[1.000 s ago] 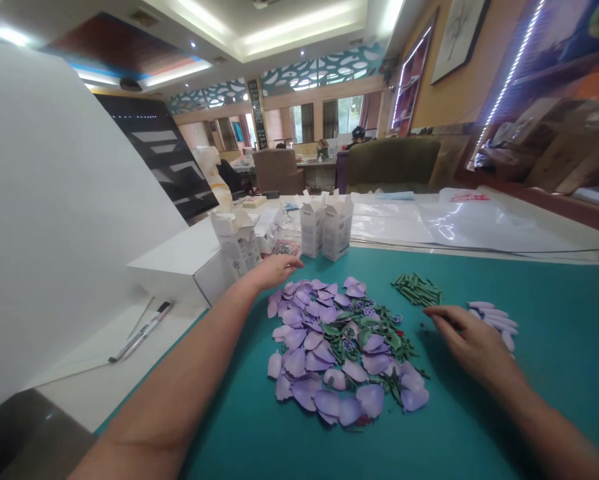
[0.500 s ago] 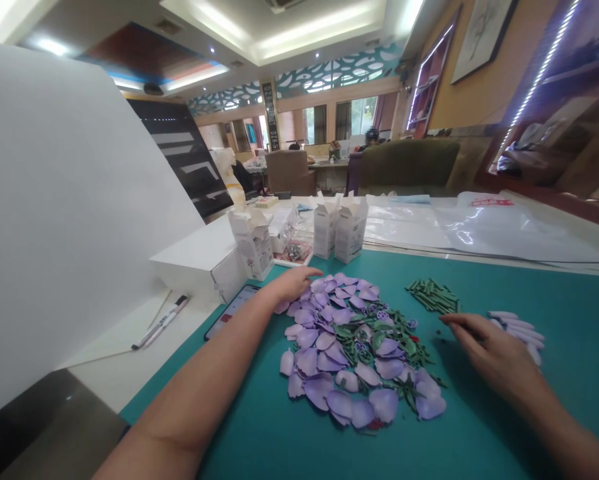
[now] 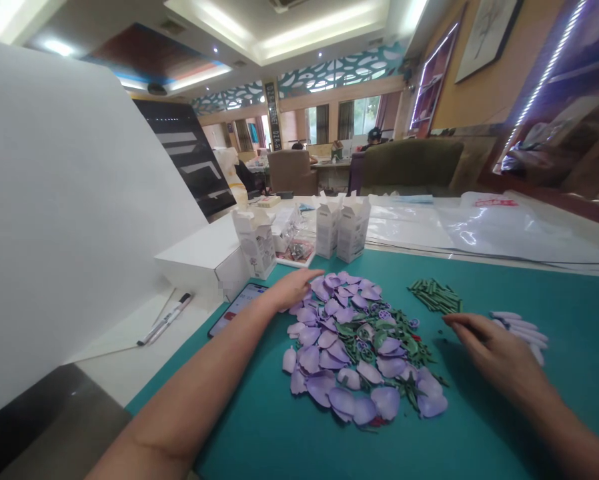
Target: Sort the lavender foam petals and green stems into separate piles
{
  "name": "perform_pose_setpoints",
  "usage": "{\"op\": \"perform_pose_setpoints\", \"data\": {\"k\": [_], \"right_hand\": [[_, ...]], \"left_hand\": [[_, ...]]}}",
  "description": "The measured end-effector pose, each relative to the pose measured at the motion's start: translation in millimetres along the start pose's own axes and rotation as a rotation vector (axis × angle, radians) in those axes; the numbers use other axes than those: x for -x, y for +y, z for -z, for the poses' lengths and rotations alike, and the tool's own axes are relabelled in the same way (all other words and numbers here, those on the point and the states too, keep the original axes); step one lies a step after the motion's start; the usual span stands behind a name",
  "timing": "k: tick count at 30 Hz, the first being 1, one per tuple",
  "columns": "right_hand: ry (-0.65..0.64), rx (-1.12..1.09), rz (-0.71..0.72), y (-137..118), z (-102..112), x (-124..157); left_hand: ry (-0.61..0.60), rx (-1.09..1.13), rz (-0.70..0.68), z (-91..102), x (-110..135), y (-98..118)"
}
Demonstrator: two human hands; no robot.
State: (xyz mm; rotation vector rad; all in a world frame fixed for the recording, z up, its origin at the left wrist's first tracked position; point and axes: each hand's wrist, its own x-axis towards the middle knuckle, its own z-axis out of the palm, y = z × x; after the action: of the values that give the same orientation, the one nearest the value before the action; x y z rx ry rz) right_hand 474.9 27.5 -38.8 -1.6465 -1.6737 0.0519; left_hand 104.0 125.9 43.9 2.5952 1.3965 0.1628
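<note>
A heap of purple petal pieces (image 3: 347, 347) mixed with green leaf bits lies on the teal mat (image 3: 529, 280). My left hand (image 3: 294, 288) rests flat at the heap's far left edge, fingers stretched out over the petals. To the heap's right, my right hand (image 3: 489, 350) lies on the mat with fingers curled downward; whether it holds anything is hidden. A small pile of green stem pieces (image 3: 434, 295) sits beyond it, and a row of pale purple pieces (image 3: 522, 327) lies just to its right.
Small white cartons (image 3: 340, 228) and a bag of parts (image 3: 292, 243) stand at the mat's far edge. A white box (image 3: 204, 260), a phone (image 3: 237, 307) and a marker (image 3: 165, 320) lie left. A big white board (image 3: 64, 220) leans at left. Clear plastic sheets (image 3: 479, 230) lie behind.
My left hand has drawn back slightly onto the petals' far left edge. The view has shifted so the phone shows. My right hand has stayed put.
</note>
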Motion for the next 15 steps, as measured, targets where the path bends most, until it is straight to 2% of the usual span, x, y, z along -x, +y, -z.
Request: {"op": "perform_pose_setpoints", "data": {"k": [2, 5, 11, 15], "right_hand": [[0.000, 0.000, -0.002, 2.1, -1.2, -0.4], [-0.017, -0.005, -0.006, 2.4, -2.3, -0.6], [-0.035, -0.014, -0.067, -4.7, 1.2, 0.0], [-0.040, -0.013, -0.081, -7.6, 3.1, 0.3]], "left_hand": [[0.031, -0.002, 0.048, 10.4, 6.5, -7.0], [-0.012, -0.041, 0.107, 17.9, 22.1, -14.8], [-0.067, -0.100, 0.237, -1.4, 43.8, -11.4], [-0.054, -0.058, 0.219, -7.1, 44.9, -0.2]]}}
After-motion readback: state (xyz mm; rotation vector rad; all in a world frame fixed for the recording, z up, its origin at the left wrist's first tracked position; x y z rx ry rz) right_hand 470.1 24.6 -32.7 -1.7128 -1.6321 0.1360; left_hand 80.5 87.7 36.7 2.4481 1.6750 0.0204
